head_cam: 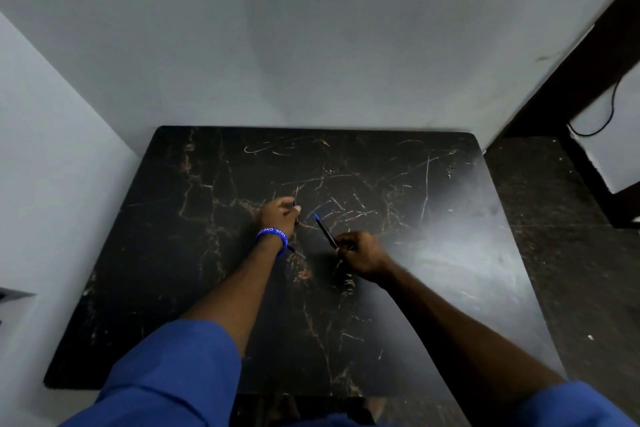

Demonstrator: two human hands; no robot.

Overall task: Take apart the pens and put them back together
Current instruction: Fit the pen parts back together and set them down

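Note:
My right hand (360,253) grips the lower end of a dark pen body (325,230) with a blue tip that points up and to the left, just above the black marbled table (433,253). My left hand (278,215), with a blue wristband, is closed around a small dark pen part (295,206) near the table's middle; most of that part is hidden by the fingers. A thin pen piece (297,252) lies on the table just under my left wrist. The two hands are a short gap apart.
The table stands in a corner between a grey back wall (311,45) and a left wall. To the right is dark floor (571,270), a dark wooden frame (588,62) and a black cable (609,111).

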